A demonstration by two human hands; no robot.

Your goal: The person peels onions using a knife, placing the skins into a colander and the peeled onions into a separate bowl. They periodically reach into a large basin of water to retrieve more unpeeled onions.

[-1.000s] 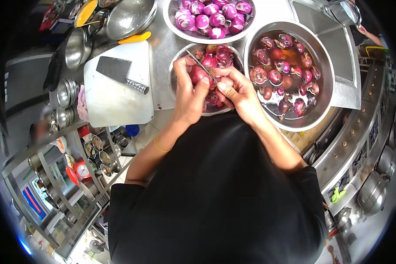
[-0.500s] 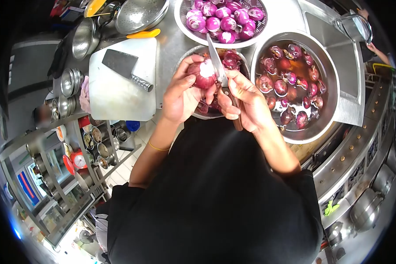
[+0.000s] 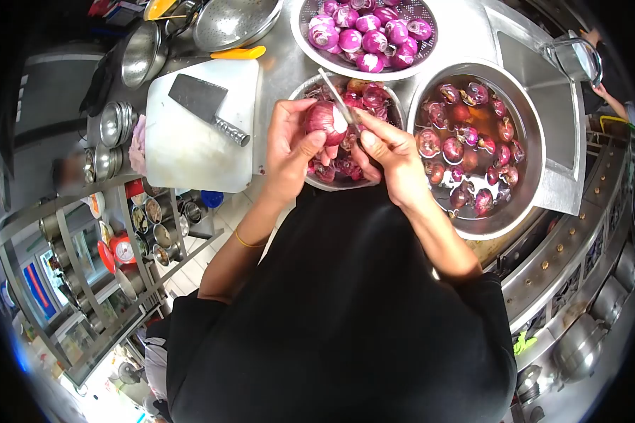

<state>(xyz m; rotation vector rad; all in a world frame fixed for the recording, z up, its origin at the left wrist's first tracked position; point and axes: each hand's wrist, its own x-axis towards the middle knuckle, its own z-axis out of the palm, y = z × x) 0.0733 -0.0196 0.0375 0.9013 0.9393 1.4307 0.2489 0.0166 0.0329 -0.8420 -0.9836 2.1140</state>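
Note:
My left hand point(image 3: 288, 144) grips a red onion point(image 3: 323, 123) whose cut end shows white, facing right. In my right hand point(image 3: 390, 151) is a knife point(image 3: 337, 95), its blade pointing up and away beside the onion's cut end. My fingers cover most of its handle. Both hands are above a metal bowl point(image 3: 305, 88) of onion skins and trimmings. Beyond it, a perforated colander point(image 3: 425, 60) holds peeled purple onions point(image 3: 369, 40). To the right, unpeeled onions point(image 3: 453, 149) sit in brownish water in a large steel basin point(image 3: 540, 141).
On the left, a cleaver point(image 3: 199, 97) lies on a white cutting board point(image 3: 190, 158). Metal bowls point(image 3: 140, 56) and a yellow-handled strainer point(image 3: 236, 25) stand behind it. A steel sink point(image 3: 564, 151) adjoins the basin. Another person's arm point(image 3: 610, 102) shows at the far right.
The knife has turned so its blade now appears edge-on, and my right hand has rolled over the handle. The onion has turned, showing less of its white end. The whole view has shifted slightly.

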